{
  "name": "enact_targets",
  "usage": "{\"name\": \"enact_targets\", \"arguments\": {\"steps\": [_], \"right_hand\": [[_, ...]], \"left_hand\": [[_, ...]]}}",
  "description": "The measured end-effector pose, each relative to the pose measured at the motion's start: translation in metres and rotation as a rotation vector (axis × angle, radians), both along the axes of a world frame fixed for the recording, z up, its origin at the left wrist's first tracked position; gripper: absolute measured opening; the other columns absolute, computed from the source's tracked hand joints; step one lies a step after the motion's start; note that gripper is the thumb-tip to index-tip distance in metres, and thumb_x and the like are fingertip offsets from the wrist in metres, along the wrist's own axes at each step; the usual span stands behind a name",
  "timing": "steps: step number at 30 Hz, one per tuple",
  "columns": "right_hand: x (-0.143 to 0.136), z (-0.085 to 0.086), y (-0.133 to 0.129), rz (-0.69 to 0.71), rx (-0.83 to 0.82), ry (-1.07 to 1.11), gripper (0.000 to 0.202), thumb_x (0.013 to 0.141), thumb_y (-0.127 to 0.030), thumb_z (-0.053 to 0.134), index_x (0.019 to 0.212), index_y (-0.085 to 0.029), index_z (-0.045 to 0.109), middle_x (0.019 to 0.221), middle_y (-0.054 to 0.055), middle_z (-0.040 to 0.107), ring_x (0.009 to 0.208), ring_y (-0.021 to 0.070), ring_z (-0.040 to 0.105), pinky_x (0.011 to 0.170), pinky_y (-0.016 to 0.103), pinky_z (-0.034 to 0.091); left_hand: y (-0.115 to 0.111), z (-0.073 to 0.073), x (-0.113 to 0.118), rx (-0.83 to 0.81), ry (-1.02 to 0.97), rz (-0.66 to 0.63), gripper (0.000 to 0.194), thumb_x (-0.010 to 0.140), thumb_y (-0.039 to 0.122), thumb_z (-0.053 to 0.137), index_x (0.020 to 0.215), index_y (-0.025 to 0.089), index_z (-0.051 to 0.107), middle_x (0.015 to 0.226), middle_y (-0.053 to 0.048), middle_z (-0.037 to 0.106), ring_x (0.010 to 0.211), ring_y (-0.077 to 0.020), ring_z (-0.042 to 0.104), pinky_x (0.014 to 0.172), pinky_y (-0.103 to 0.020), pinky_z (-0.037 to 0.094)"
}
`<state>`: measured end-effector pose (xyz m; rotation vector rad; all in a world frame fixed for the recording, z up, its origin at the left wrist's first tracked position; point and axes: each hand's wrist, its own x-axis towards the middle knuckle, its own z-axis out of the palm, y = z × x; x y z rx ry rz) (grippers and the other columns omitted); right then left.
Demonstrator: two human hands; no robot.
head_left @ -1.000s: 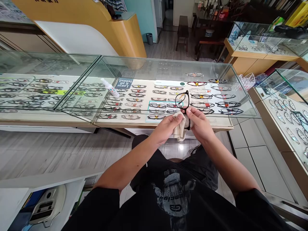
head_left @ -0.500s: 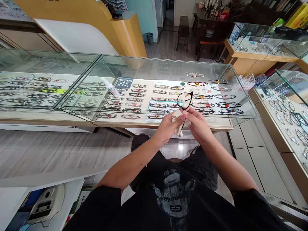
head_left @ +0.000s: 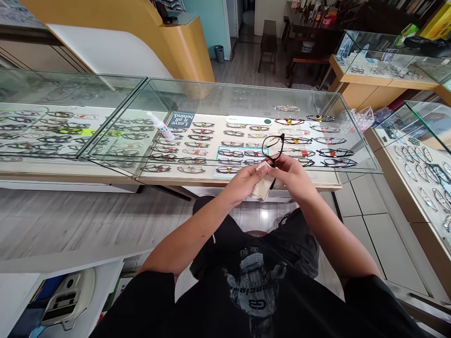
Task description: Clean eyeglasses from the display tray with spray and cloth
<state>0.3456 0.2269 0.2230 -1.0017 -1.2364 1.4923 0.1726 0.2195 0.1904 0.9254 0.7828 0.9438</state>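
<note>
Sign lettering: blue-grey card, left of centre, reads "Leave it all behind.", inverted.
Shirt print: "GB" legible, inverted, on black T-shirt, bottom centre.
Bottle label: white plastic bottle, text too small.
Left hand: pinches cream cloth.
Right hand: gripping black-rimmed eyeglasses, right of centre, one lens raised above fingers.
Pose: hands together, forearms converging.

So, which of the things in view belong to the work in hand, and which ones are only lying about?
Part of the work:
Black-rimmed, rounded eyeglasses, held between left hand and right hand
Beige fabric cloth, held with them

Lying about:
White plastic bottle, untouched, though possibly connected
Dark and pale eyeglass frames inside the clear glass showcase
</note>
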Motion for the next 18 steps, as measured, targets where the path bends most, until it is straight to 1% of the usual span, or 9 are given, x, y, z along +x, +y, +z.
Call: {"name": "enact_targets", "arguments": {"steps": [2,5,8,10,12,14,16,18], "right_hand": [[0.002,-0.001,0.001,0.021,-0.014,0.02,0.034,0.069,-0.04,0.095,0.091,-0.025,0.074,0.095,0.001,0.072,0.091,0.0201,0.064,0.087,0.035,0.054],[0.002,-0.004,0.001,0.037,-0.063,0.109,0.029,0.068,-0.034,0.093,0.088,-0.025,0.074,0.095,0.0,0.074,0.088,0.0198,0.065,0.083,0.033,0.055],[0.001,-0.004,0.0,0.049,-0.149,0.242,0.025,0.073,-0.041,0.085,0.089,-0.024,0.077,0.097,0.003,0.077,0.089,0.0219,0.068,0.079,0.033,0.055],[0.001,-0.004,-0.001,0.017,-0.173,0.262,0.025,0.076,-0.044,0.083,0.089,-0.023,0.078,0.096,0.004,0.078,0.09,0.0221,0.069,0.078,0.032,0.054],[0.0,-0.004,-0.002,-0.023,-0.168,0.226,0.024,0.076,-0.043,0.087,0.086,-0.023,0.078,0.094,0.002,0.079,0.087,0.0202,0.069,0.08,0.031,0.054],[0.0,-0.006,-0.003,-0.024,-0.145,0.199,0.026,0.077,-0.044,0.091,0.084,-0.024,0.077,0.096,0.002,0.079,0.087,0.0187,0.068,0.083,0.031,0.054],[-0.001,-0.009,-0.003,-0.013,-0.088,0.194,0.026,0.078,-0.046,0.092,0.084,-0.025,0.078,0.1,0.002,0.078,0.093,0.0191,0.069,0.089,0.031,0.054],[-0.001,-0.013,-0.003,-0.025,-0.028,0.184,0.024,0.078,-0.046,0.092,0.084,-0.026,0.08,0.099,0.001,0.077,0.1,0.0204,0.069,0.096,0.033,0.053]], "left_hand": [[0.0,-0.003,0.001,0.012,-0.005,0.003,0.064,0.079,0.068,0.086,0.12,0.019,0.079,0.089,-0.004,0.076,0.077,-0.0144,0.068,0.067,-0.024,0.052],[-0.003,-0.003,0.004,0.015,-0.004,0.002,0.066,0.078,0.067,0.087,0.121,0.018,0.079,0.089,-0.004,0.076,0.076,-0.0154,0.069,0.068,-0.026,0.054],[-0.005,-0.002,0.004,-0.019,-0.017,-0.009,0.072,0.079,0.067,0.086,0.13,0.018,0.074,0.086,-0.004,0.074,0.07,-0.017,0.069,0.064,-0.029,0.057],[-0.004,-0.003,0.004,-0.038,-0.048,0.005,0.075,0.08,0.066,0.087,0.135,0.018,0.07,0.089,-0.004,0.075,0.071,-0.0175,0.07,0.064,-0.029,0.058],[-0.003,-0.003,0.004,-0.04,-0.071,0.043,0.072,0.078,0.063,0.089,0.131,0.017,0.071,0.092,-0.004,0.077,0.076,-0.0169,0.071,0.067,-0.027,0.058],[-0.002,-0.003,0.006,-0.039,-0.076,0.073,0.066,0.076,0.061,0.091,0.122,0.016,0.074,0.09,-0.003,0.076,0.075,-0.0152,0.07,0.068,-0.024,0.055],[-0.002,-0.001,0.009,-0.041,-0.078,0.081,0.062,0.075,0.062,0.092,0.113,0.016,0.075,0.084,-0.002,0.074,0.07,-0.0135,0.068,0.064,-0.023,0.052],[-0.002,0.001,0.011,-0.032,-0.091,0.097,0.059,0.074,0.062,0.092,0.107,0.015,0.075,0.079,0.0,0.072,0.067,-0.0122,0.065,0.061,-0.023,0.05]]}}
